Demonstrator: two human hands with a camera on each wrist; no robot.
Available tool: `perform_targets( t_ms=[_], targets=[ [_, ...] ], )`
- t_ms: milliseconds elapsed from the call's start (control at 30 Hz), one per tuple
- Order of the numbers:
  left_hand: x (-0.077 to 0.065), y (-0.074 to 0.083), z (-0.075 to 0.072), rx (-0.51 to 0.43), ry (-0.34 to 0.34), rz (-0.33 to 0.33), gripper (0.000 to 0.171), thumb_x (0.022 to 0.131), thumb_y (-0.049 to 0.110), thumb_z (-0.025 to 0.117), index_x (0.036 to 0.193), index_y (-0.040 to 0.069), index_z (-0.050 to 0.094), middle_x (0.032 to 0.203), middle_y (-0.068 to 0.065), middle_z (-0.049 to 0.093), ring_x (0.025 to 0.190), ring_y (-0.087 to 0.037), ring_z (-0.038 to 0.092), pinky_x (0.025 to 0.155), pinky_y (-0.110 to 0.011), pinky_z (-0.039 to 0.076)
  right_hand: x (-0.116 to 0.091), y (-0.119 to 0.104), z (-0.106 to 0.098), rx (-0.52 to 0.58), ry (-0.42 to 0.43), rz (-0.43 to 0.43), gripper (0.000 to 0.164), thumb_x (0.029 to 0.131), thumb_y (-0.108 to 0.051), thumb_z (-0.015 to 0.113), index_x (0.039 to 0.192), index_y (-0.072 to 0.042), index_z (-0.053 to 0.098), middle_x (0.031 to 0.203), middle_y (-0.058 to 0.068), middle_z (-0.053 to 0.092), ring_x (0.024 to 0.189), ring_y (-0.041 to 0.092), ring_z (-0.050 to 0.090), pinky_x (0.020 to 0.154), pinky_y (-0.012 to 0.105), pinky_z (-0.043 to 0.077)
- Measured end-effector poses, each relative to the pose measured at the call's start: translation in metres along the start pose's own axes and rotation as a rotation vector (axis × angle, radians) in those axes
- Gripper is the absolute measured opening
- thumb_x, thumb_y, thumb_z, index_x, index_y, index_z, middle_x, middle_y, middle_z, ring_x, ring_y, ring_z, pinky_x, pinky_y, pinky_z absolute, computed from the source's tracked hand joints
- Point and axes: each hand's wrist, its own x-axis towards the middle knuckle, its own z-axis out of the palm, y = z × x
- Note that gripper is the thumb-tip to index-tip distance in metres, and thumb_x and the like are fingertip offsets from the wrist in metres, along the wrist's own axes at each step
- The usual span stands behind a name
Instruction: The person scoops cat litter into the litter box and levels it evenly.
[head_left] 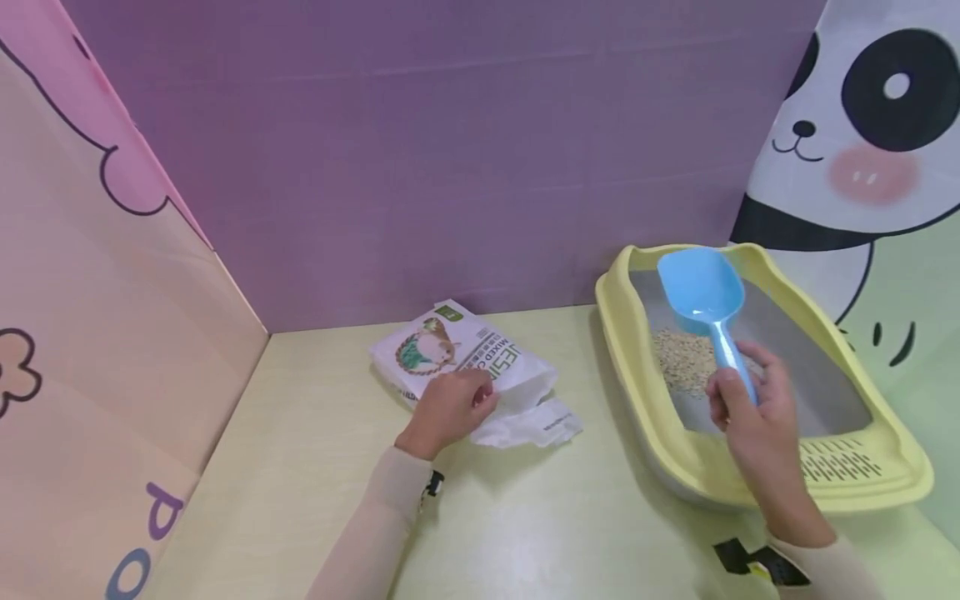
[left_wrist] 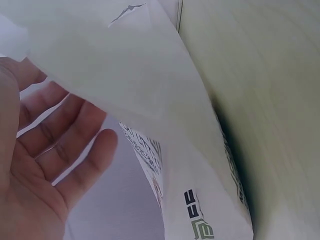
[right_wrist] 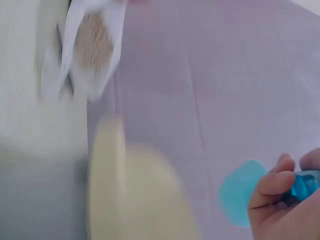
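Note:
A white printed paper bag [head_left: 427, 346] lies on the table with its torn mouth toward me. At that mouth is my left hand [head_left: 450, 406], its thumb and forefinger pinching the upper edge while the other fingers curl loosely, as the left wrist view shows at the bag's flap [left_wrist: 115, 65]. My right hand [head_left: 765, 429] grips the handle of a light blue scoop [head_left: 702, 283]. It holds the scoop above a yellow-rimmed litter box [head_left: 641, 408]. Pale granules [head_left: 686, 360] lie on the box's grey bottom. More granules [right_wrist: 94, 41] show inside the bag's mouth.
A purple wall panel [head_left: 420, 167] stands behind the bag and box. On the left is a pink-beige panel [head_left: 97, 317]; on the right, a panda-printed panel [head_left: 885, 200]. The pale tabletop [head_left: 300, 433] extends left of the bag. Slots pierce the box's near ledge [head_left: 840, 460].

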Motion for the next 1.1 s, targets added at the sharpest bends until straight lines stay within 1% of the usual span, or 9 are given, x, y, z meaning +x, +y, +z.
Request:
perform_targets(
  t_ms=[100,200,267,367,433,533,733,867,1100],
  targets=[
    [0.000,0.000,-0.001,-0.001,-0.042,-0.021,0.015,0.095,0.030,0.068,0.088,0.017,0.069,0.075,0.007,0.064,0.063,-0.005,0.052,0.061,-0.020,0.045,-0.007,-0.001,0.025,0.035,-0.117,-0.027,0.033,0.107,-0.009,0.048,0.139,-0.015,0.043,0.079,-0.003,0.063,0.057,0.008,0.051,0.046,0.023,0.041],
    [-0.001,0.000,-0.001,-0.007,-0.071,-0.032,0.017,0.096,0.033,0.068,0.089,0.017,0.068,0.076,0.007,0.065,0.065,-0.005,0.053,0.062,-0.021,0.045,-0.015,0.003,0.048,-0.002,-0.209,-0.024,0.032,0.108,-0.008,0.046,0.139,-0.011,0.041,0.078,-0.003,0.061,0.056,0.006,0.049,0.045,0.024,0.040],
    [-0.001,0.000,-0.001,-0.009,-0.079,-0.038,0.018,0.096,0.034,0.068,0.089,0.018,0.068,0.076,0.007,0.065,0.065,-0.005,0.054,0.062,-0.022,0.045,-0.019,0.007,0.063,-0.039,-0.257,0.005,0.034,0.108,-0.008,0.044,0.142,-0.007,0.037,0.079,-0.002,0.060,0.056,0.005,0.048,0.046,0.023,0.040],
    [-0.001,0.000,-0.001,-0.007,-0.088,-0.041,0.019,0.096,0.035,0.067,0.088,0.018,0.068,0.076,0.008,0.065,0.066,-0.005,0.054,0.063,-0.021,0.046,-0.023,0.011,0.081,-0.091,-0.303,0.100,0.040,0.110,-0.009,0.040,0.147,-0.004,0.027,0.083,-0.002,0.057,0.058,0.005,0.046,0.050,0.021,0.040],
    [-0.001,0.000,-0.002,-0.012,-0.094,-0.042,0.020,0.097,0.036,0.067,0.088,0.018,0.068,0.076,0.008,0.065,0.066,-0.005,0.054,0.063,-0.022,0.046,-0.023,0.015,0.090,-0.096,-0.310,0.183,0.043,0.110,-0.009,0.038,0.149,-0.003,0.022,0.086,0.000,0.055,0.059,0.006,0.045,0.051,0.020,0.040],
    [-0.001,-0.001,-0.002,-0.017,-0.105,-0.043,0.020,0.097,0.036,0.067,0.088,0.018,0.068,0.076,0.008,0.065,0.066,-0.005,0.054,0.063,-0.022,0.045,-0.020,0.024,0.101,-0.097,-0.284,0.296,0.045,0.109,-0.009,0.037,0.150,-0.005,0.018,0.089,0.002,0.053,0.061,0.006,0.046,0.053,0.020,0.040],
    [0.000,-0.002,-0.001,-0.016,-0.111,-0.045,0.019,0.097,0.036,0.067,0.088,0.019,0.068,0.076,0.008,0.064,0.066,-0.005,0.054,0.063,-0.022,0.045,-0.010,0.052,0.114,-0.091,-0.224,0.414,0.048,0.108,-0.009,0.038,0.149,-0.002,0.014,0.087,0.002,0.054,0.059,0.007,0.049,0.054,0.021,0.043],
    [-0.001,-0.002,0.000,-0.026,-0.119,-0.049,0.019,0.097,0.036,0.067,0.089,0.019,0.068,0.077,0.008,0.065,0.066,-0.005,0.054,0.063,-0.022,0.046,-0.006,0.070,0.116,-0.116,-0.213,0.443,0.052,0.107,-0.007,0.041,0.150,0.001,0.013,0.086,0.003,0.052,0.059,0.008,0.049,0.054,0.022,0.044],
    [-0.001,-0.002,0.000,-0.027,-0.125,-0.057,0.020,0.097,0.036,0.066,0.089,0.018,0.069,0.077,0.008,0.065,0.066,-0.006,0.054,0.063,-0.022,0.045,-0.001,0.094,0.117,-0.221,-0.237,0.423,0.053,0.105,-0.005,0.042,0.149,0.002,0.013,0.087,0.009,0.048,0.059,0.011,0.050,0.053,0.023,0.045]
  ],
)
